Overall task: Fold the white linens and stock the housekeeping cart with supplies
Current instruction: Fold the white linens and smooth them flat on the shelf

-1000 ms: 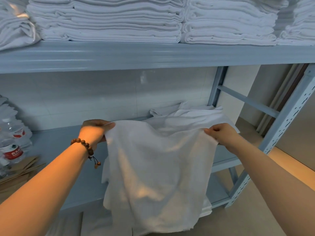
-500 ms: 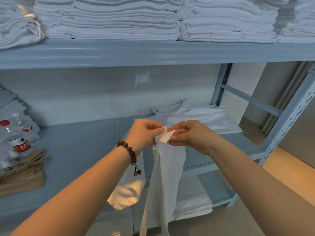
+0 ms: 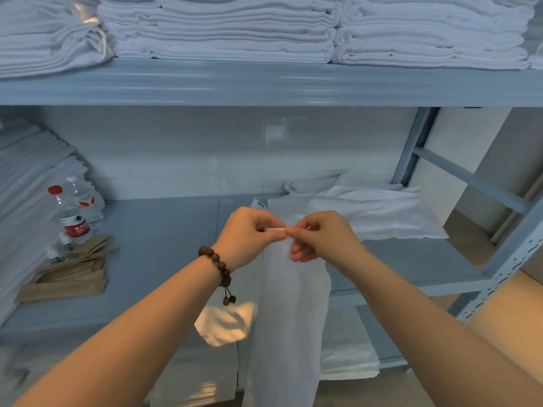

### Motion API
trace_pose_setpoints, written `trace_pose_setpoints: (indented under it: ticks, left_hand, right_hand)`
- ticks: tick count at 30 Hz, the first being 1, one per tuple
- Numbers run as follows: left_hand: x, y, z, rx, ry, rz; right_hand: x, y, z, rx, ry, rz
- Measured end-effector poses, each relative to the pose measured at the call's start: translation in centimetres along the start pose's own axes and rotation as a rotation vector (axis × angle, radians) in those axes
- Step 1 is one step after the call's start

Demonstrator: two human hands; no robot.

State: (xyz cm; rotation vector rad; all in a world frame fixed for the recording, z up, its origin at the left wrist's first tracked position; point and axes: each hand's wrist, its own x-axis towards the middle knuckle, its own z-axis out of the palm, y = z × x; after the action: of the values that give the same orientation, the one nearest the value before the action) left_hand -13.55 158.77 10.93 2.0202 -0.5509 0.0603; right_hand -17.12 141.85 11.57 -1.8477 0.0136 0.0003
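A white linen cloth (image 3: pixel 289 312) hangs doubled lengthwise in front of the blue-grey middle shelf (image 3: pixel 164 245). My left hand (image 3: pixel 249 235), with a bead bracelet on the wrist, and my right hand (image 3: pixel 320 237) pinch its top corners together, fingertips touching. The cloth's lower end runs out of view at the bottom. Behind my hands a loose pile of unfolded white linens (image 3: pixel 370 210) lies on the right part of the shelf.
Stacks of folded white linens (image 3: pixel 223 27) fill the top shelf, and more (image 3: pixel 23 201) stand at the left. Water bottles (image 3: pixel 72 215) and brown paper packets (image 3: pixel 70 277) lie at the shelf's left. Folded linens (image 3: pixel 346 351) sit on the lower shelf. A metal upright (image 3: pixel 505 265) stands at right.
One second ago my hands held the cloth spread wide. They came together, doubling it lengthwise, and now hold the corners tightly joined a little higher over the shelf.
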Motion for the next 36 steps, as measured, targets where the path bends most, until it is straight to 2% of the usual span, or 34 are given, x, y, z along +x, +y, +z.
trace_pose_setpoints:
  ticks: [2,5,10,14,18,20,23,26,29,33,36]
  left_hand:
    - [0.0,-0.1,-1.3,0.015,-0.012,0.013]
    - [-0.1,-0.4,-3.4,0.072,0.006,0.020]
    - [-1.0,-2.1,-7.3,0.115,0.017,0.024]
    - [-2.6,-4.1,-10.6,0.120,0.068,0.009]
    - [-4.7,-6.0,-15.5,0.073,0.170,-0.021]
    - [-6.1,-6.9,-17.8,0.085,0.183,-0.036]
    - [-8.2,-8.0,-20.5,0.143,0.200,-0.028]
    - [-9.8,-9.3,-23.1,0.182,0.262,-0.014]
    - [-11.3,-10.8,-25.6,0.236,0.290,-0.024]
    - [-12.7,-11.8,-28.0,0.317,0.364,-0.021]
    - [-13.1,-11.3,-30.3,0.384,0.446,0.047]
  right_hand:
    - [0.4,0.1,-0.5,-0.259,-0.067,-0.088]
    - [0.7,0.6,-0.7,-0.655,-0.073,-0.264]
    - [0.0,1.2,1.0,-0.552,-0.218,-0.544]
    - [-0.6,2.1,4.4,-0.402,-0.432,-0.374]
    - [-1.0,3.8,7.4,-0.547,-0.536,-0.349]
    - [-0.7,3.9,8.7,-0.613,-0.532,-0.382]
    - [0.0,3.5,11.1,-0.836,-0.554,-0.486]
    - [0.7,3.2,12.8,-0.946,-0.501,-0.602]
    - [2.0,2.0,13.6,-0.837,-0.382,-0.640]
    - [3.5,-0.7,15.5,-0.668,-0.255,-0.533]
    - [4.5,-3.4,16.7,-0.583,-0.093,-0.627]
